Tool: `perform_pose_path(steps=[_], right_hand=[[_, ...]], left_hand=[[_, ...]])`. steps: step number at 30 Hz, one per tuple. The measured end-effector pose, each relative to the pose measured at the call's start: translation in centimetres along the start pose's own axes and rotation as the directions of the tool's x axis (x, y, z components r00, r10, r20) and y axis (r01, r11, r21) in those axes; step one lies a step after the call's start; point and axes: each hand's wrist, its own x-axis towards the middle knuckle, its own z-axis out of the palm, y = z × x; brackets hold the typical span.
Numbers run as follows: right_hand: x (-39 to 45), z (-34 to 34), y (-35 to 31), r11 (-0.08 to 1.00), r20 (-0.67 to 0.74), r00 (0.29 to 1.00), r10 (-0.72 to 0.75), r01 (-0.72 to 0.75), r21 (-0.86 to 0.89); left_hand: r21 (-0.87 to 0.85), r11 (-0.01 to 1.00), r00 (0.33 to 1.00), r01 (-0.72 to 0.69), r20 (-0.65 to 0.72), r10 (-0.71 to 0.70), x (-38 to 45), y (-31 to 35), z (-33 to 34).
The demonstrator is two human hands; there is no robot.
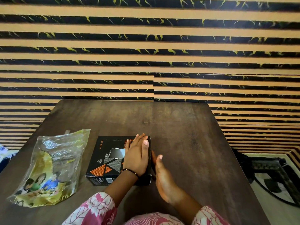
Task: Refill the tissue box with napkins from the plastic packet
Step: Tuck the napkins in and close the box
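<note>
A black tissue box with orange and grey triangles lies flat on the dark wooden table, with a torn opening in its top. My left hand rests flat on the right half of its lid, fingers together. Held edge-on, my right hand presses against the box's right side wall, fingers straight. Left of the box lies the plastic packet, crumpled, clear and yellow with printed figures. It looks flat; I cannot see napkins inside it.
The table stretches back to a black-and-tan striped wall. Past its right edge a patterned rug covers the floor. A blue-and-white cloth shows at the far left edge.
</note>
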Motion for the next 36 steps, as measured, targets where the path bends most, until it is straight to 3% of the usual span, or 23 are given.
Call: perform_pose_path(steps=[4, 7, 9, 12, 17, 19, 23, 28, 36], right_hand=[[-0.4, 0.3, -0.4, 0.992, -0.105, 0.994, 0.000, -0.013, -0.123], [-0.8, 1.4, -1.4, 0.949, -0.199, 0.970, -0.140, 0.074, -0.308], [-1.0, 2.0, -1.5, 0.811, -0.191, 0.942, -0.275, 0.120, -0.572], [-0.8, 3.1, -1.2, 0.485, -0.078, 0.891, -0.447, 0.168, -0.858], [-0.1, 5.2, -0.3, 0.036, 0.067, 0.870, -0.489, 0.097, -0.995], [0.1, 5.6, -0.1, -0.070, 0.070, 0.891, -0.449, 0.043, -0.997], [0.3, 5.5, -0.1, -0.124, 0.031, 0.914, -0.405, -0.022, -0.992], [2.1, 5.4, -0.5, -0.132, 0.057, 0.883, -0.466, -0.006, -0.991], [9.3, 5.2, -4.2, -0.125, 0.051, 0.872, -0.486, -0.012, -0.992]], left_hand=[[-0.205, 0.979, 1.000, -0.002, -0.021, -0.002, -0.1, 0.1, -0.7], [-0.285, 0.958, 0.999, -0.028, -0.027, 0.021, -0.6, -0.2, -1.9], [-0.200, 0.976, 0.996, -0.089, -0.019, 0.087, -1.2, -1.0, -3.3], [0.111, 0.975, 0.982, -0.191, 0.022, 0.190, -2.0, -3.1, -5.8], [0.444, 0.870, 0.976, -0.216, 0.096, 0.193, -3.3, -7.0, -8.4], [0.500, 0.844, 0.980, -0.194, 0.131, 0.148, -3.7, -8.0, -8.7], [0.564, 0.804, 0.979, -0.188, 0.172, 0.109, -3.9, -8.6, -8.3], [0.550, 0.815, 0.980, -0.185, 0.167, 0.109, -2.2, -8.7, -8.2], [0.532, 0.830, 0.981, -0.169, 0.169, 0.092, 5.8, -9.5, -7.8]])
